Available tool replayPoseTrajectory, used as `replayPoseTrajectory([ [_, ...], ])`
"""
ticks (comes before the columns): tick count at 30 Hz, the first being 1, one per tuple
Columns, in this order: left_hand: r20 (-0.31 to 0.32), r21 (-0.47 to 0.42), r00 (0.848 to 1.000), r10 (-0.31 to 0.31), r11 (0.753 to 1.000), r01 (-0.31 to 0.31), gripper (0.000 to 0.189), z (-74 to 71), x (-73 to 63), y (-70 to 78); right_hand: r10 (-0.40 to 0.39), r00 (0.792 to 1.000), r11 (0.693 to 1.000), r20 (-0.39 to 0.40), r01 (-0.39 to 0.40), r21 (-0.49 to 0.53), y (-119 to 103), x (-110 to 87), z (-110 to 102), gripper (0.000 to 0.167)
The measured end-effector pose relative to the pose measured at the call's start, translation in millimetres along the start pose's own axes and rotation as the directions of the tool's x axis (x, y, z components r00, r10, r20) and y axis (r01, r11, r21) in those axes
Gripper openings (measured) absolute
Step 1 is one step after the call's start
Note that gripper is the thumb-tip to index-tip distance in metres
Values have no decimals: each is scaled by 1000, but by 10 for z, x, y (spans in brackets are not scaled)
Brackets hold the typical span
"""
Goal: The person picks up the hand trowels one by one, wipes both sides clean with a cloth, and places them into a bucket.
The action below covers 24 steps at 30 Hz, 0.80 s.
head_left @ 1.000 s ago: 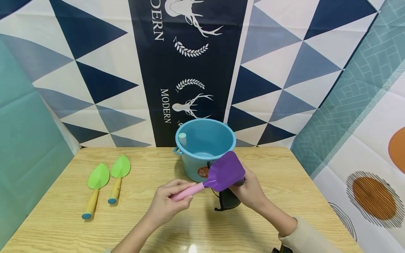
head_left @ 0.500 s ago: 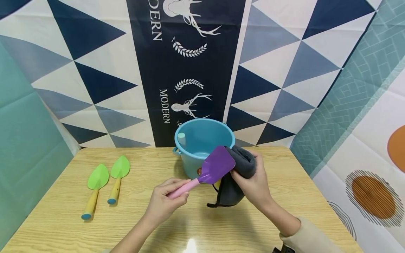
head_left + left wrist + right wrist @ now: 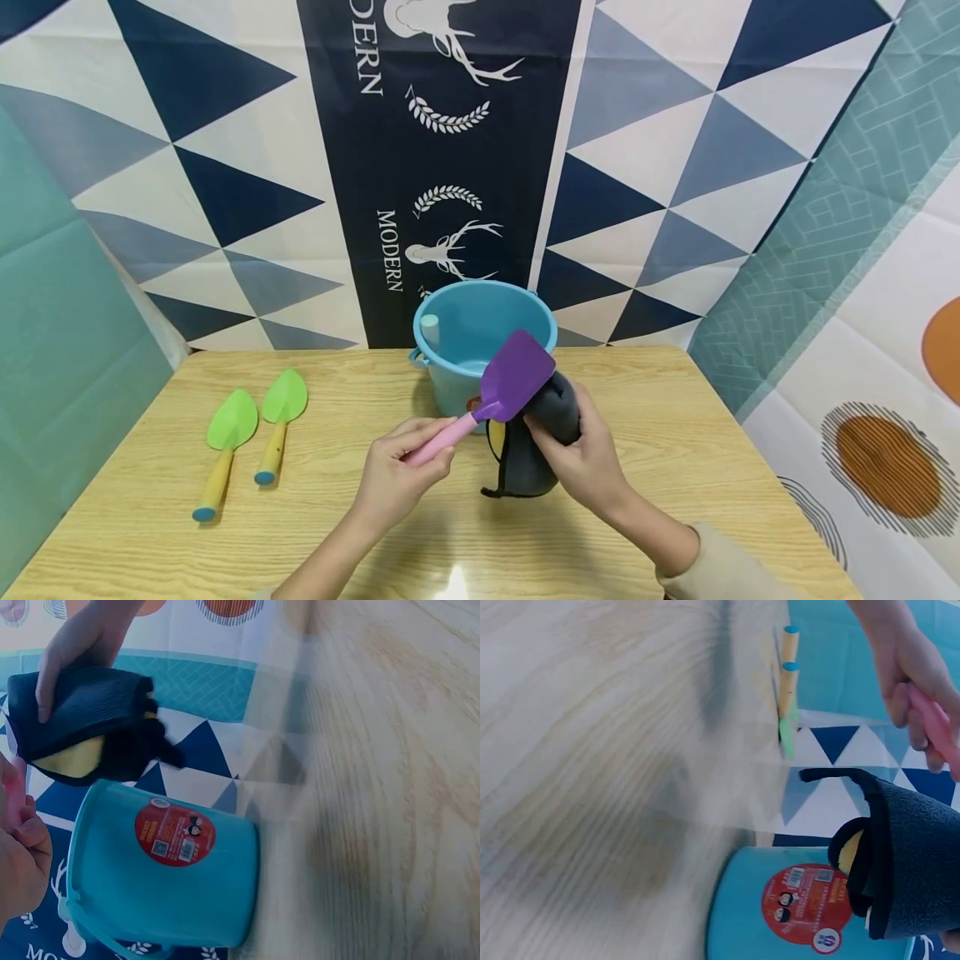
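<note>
In the head view my left hand point(image 3: 401, 475) holds the pink handle of a purple toy shovel point(image 3: 517, 375), blade raised toward the upper right. My right hand point(image 3: 581, 462) grips a folded dark grey cloth point(image 3: 525, 467) with black edging, against or just behind the blade's lower right side; contact there is partly hidden. A yellow patch shows in the cloth's fold. The left wrist view has the cloth point(image 3: 82, 697) above the blue bucket point(image 3: 172, 892). In the right wrist view the cloth point(image 3: 922, 862) partly covers the bucket's red label, and the pink handle point(image 3: 934, 724) sits in the left hand.
Behind the shovel a light blue bucket point(image 3: 450, 383) stands at the table's back edge, with a pale cylinder point(image 3: 430, 327) at its inner left wall. Two green-bladed trowels point(image 3: 234, 421) with yellow handles lie on the left of the wooden table point(image 3: 150, 550). Patterned cloth hangs behind.
My right hand and the cloth lifted off to the right, then came back down and left toward the blade. The shovel's blade has shifted slightly up and left overall; the left hand barely moved.
</note>
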State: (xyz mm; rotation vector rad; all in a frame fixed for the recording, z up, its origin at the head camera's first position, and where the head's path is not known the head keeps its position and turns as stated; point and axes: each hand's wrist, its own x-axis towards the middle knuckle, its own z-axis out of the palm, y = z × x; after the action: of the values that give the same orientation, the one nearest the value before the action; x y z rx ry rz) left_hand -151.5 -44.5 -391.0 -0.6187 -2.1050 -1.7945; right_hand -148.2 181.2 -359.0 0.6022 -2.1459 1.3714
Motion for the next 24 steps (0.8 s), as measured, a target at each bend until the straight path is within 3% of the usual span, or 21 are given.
replayPoseTrajectory([
  [6, -26, 37, 1000, 17, 999, -16, 32, -23, 10, 9, -37, 997, 998, 60, 40, -54, 29, -38, 18, 51],
  [9, -40, 41, 999, -22, 999, 24, 32, -44, 11, -5, -35, 999, 997, 32, 37, -73, 30, -10, -12, 51],
  [13, -40, 46, 997, -65, 997, 66, 33, -66, 6, -11, -21, 998, 996, -63, 15, -84, 17, 66, -76, 50],
  [17, -35, 48, 998, -52, 997, 54, 31, -73, 1, -12, -35, 991, 997, -130, 26, -70, 6, 130, -117, 47],
  [24, -34, 34, 998, -43, 998, 45, 32, -47, 14, -1, -149, 986, 981, -74, 138, -134, 38, 125, -94, 47],
])
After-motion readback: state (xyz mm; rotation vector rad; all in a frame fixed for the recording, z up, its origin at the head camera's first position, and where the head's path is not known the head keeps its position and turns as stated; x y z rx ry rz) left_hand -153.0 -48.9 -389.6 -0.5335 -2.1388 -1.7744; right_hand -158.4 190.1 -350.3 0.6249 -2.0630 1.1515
